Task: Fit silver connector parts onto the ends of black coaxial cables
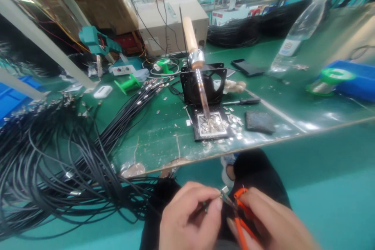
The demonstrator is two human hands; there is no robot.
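My left hand [189, 216] is closed in a pinch on the end of a thin black cable, with a small metal connector [224, 190] showing just past the fingertips. My right hand [272, 216] is wrapped around orange-handled pliers [240, 229]. Their jaws point left and reach the connector; whether they touch it or grip it is too small to tell. Both hands are over my lap, in front of the bench edge. Most of the held cable is hidden behind the left hand.
On the green bench [164, 133], a wooden-handled soldering iron [191, 43] slants down toward a shallow tray [202, 131] of metal bits, before a black fan frame [187, 86]. Black cables [96, 152] spread leftward. A sponge [259, 122], solder spool [319, 86] and bottle [301, 27] stand rightward.
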